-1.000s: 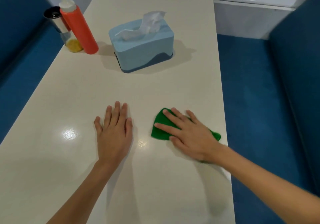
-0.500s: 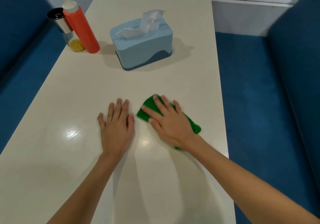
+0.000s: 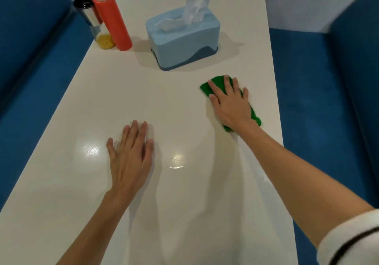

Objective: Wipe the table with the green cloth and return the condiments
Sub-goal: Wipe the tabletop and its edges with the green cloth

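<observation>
My right hand (image 3: 230, 104) presses flat on the green cloth (image 3: 207, 87), which lies on the white table (image 3: 114, 92) near its right edge, just in front of the tissue box. Most of the cloth is hidden under the palm; its ends stick out at the fingertips and the wrist. My left hand (image 3: 130, 156) rests flat on the table, palm down, fingers together, holding nothing. At the far left stand a red squeeze bottle (image 3: 112, 23) with a white nozzle and a steel-topped glass shaker (image 3: 92, 21) with yellow contents.
A light blue tissue box (image 3: 182, 39) with a tissue sticking out stands at the back middle. Blue bench seats (image 3: 37, 76) run along both long sides of the table. A white ledge (image 3: 307, 4) lies at the far right.
My right hand has slid the green cloth away from my left hand, forward and toward the table's right edge. The left hand stays flat in place.
</observation>
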The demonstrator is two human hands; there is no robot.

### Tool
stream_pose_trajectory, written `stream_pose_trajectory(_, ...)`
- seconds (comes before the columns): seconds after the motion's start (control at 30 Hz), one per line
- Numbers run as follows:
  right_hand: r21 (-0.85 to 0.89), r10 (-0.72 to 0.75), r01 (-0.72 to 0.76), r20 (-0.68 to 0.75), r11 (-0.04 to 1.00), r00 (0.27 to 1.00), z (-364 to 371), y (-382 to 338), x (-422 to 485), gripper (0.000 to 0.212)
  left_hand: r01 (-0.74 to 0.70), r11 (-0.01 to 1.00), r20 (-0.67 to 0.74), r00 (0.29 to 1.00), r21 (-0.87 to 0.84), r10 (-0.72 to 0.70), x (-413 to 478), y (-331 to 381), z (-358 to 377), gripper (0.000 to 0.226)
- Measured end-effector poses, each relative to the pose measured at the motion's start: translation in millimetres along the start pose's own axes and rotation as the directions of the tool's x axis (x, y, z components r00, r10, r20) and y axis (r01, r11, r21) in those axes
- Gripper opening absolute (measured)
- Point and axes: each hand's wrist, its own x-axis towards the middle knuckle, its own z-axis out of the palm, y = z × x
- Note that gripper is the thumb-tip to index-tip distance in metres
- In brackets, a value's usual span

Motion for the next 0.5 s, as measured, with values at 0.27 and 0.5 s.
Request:
stream_pose_trajectory(0.27,0.017,-0.524,0.525,0.085,0.851,0.847,27,-113,-85,0.048,0.199,0.979,-0.062,0.978,0.029,-0.197,-23,-54,-14,0.053)
stream_pose_trajectory(0.5,0.031,-0.697,0.703,0.166,0.711,0.698,13,-89,-66,0.049,0.182,0.983,-0.035,0.983,-0.004,-0.182,-41,-77,-20,0.052)
